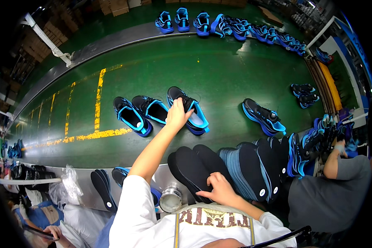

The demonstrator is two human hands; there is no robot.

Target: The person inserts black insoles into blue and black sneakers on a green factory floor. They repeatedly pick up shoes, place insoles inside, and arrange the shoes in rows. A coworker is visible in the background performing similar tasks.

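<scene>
My left hand [179,115] reaches forward over the green surface and is closed on the tongue and lace area of a black and blue sneaker [197,121]. A pale insole seems to show inside this shoe. Just left of it stand two more sneakers of the same kind, a middle sneaker [155,110] and a left sneaker [130,117]. My right hand [220,188] is close to my body, thumb and fingers apart, resting on or just over a stack of black insoles [190,165]. Its fingertips touch the black fabric; whether they pinch an insole I cannot tell.
More insole stacks [244,169] with blue edges lie to the right. A lone sneaker [263,117] sits right of centre. A row of sneakers [239,29] lines the far ledge. A tin [170,199] stands near my body. A co-worker [330,190] is at the right.
</scene>
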